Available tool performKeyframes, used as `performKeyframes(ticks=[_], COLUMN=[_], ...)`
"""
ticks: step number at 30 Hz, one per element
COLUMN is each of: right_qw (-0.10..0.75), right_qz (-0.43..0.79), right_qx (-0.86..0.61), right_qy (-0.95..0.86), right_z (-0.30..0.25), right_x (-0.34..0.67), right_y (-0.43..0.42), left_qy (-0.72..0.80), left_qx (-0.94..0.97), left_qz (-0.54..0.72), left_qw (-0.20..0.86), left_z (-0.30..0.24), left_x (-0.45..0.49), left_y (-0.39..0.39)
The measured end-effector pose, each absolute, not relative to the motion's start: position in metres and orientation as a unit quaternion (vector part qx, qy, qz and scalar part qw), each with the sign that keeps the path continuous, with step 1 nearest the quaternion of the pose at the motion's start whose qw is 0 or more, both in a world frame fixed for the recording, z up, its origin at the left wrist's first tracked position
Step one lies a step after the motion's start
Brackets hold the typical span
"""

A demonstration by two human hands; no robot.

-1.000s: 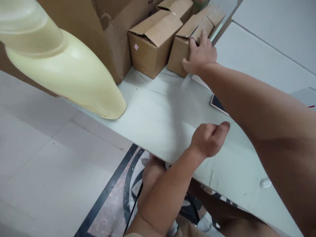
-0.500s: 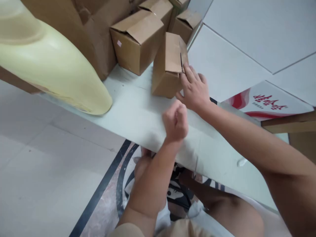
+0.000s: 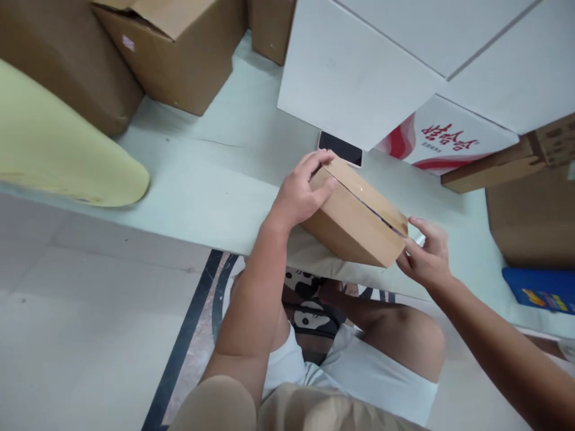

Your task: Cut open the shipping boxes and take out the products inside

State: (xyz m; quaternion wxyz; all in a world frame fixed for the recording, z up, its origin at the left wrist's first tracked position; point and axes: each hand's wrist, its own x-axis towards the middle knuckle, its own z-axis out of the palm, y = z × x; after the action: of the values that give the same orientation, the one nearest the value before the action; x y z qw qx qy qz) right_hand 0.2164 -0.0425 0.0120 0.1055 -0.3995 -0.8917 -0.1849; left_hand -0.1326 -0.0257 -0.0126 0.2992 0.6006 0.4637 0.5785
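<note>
A small brown cardboard box (image 3: 354,218) with a taped top seam lies at the near edge of the pale table (image 3: 215,179), partly over my lap. My left hand (image 3: 300,194) grips its left end, fingers curled over the top. My right hand (image 3: 424,254) holds its right end with fingers pressed against the corner.
A dark phone (image 3: 340,148) lies just behind the box. Larger cardboard boxes (image 3: 179,54) stand at the back left, beside a cream-yellow curved object (image 3: 58,155). White panels (image 3: 359,72), a red-printed carton (image 3: 444,143) and a blue item (image 3: 539,287) are to the right.
The small box came from the back of the table to the near edge. My left hand went from a fist onto its left end; my right shifted to its right end.
</note>
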Motion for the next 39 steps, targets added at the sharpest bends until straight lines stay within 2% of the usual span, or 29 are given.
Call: performKeyframes(ticks=[2, 7, 11, 15, 21, 25, 27, 30, 31, 35, 39], right_qw=[0.077, 0.097, 0.017, -0.060, -0.043, 0.041, 0.168, 0.417, 0.458, 0.496, 0.556], right_qz=[-0.130, -0.035, 0.060, 0.118, 0.142, 0.152, 0.179, 0.269, 0.287, 0.257, 0.207], right_qx=[-0.488, -0.652, -0.791, -0.819, -0.824, -0.828, -0.822, -0.737, -0.705, -0.667, -0.614], right_qy=[-0.859, -0.751, -0.608, -0.558, -0.547, -0.539, -0.514, -0.459, -0.459, -0.494, -0.520], right_z=[0.012, 0.015, 0.013, 0.003, -0.013, -0.005, 0.011, 0.049, 0.064, 0.106, 0.103], right_x=[0.225, 0.248, 0.268, 0.278, 0.282, 0.284, 0.280, 0.263, 0.254, 0.215, 0.193], right_y=[-0.057, -0.074, -0.058, -0.033, -0.020, -0.022, -0.027, -0.043, -0.050, -0.071, -0.073], left_qy=[0.443, 0.451, 0.449, 0.439, 0.388, 0.408, 0.414, 0.419, 0.421, 0.433, 0.451], left_qx=[0.627, 0.611, 0.602, 0.643, 0.712, 0.671, 0.648, 0.625, 0.623, 0.631, 0.638], left_qz=[0.549, 0.562, 0.563, 0.535, 0.470, 0.470, 0.479, 0.489, 0.490, 0.486, 0.482], left_qw=[0.330, 0.329, 0.344, 0.329, 0.350, 0.403, 0.423, 0.440, 0.441, 0.422, 0.397], left_z=[-0.010, -0.011, -0.014, -0.015, -0.009, -0.007, -0.007, -0.007, -0.006, -0.002, 0.000], left_x=[-0.123, -0.113, -0.110, -0.105, -0.095, -0.088, -0.086, -0.080, -0.077, -0.056, -0.026], left_y=[-0.022, -0.011, -0.007, -0.008, -0.013, -0.011, -0.008, -0.003, -0.002, -0.002, -0.008])
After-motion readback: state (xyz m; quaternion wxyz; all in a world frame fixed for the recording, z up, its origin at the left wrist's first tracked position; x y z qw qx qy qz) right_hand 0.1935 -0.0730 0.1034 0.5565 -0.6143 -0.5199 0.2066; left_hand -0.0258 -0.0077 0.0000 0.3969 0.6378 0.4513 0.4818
